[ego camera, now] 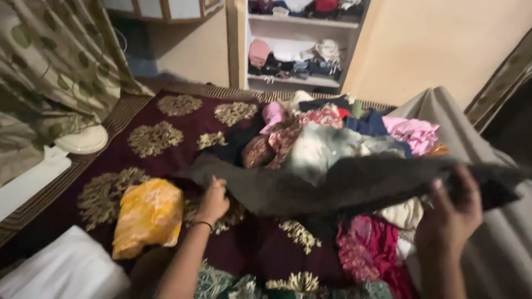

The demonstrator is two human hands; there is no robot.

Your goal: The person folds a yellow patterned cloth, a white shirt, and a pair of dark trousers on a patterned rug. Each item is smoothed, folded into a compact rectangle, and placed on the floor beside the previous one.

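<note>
Both hands stretch a dark grey cloth (354, 185) above a bed: the left hand (213, 200) grips its left edge, the right hand (451, 213) its right end. Behind lies a heap of mixed clothes (332, 135) on the maroon patterned bedspread (160, 138). A folded yellow garment (147, 216) lies left of the left hand.
</note>
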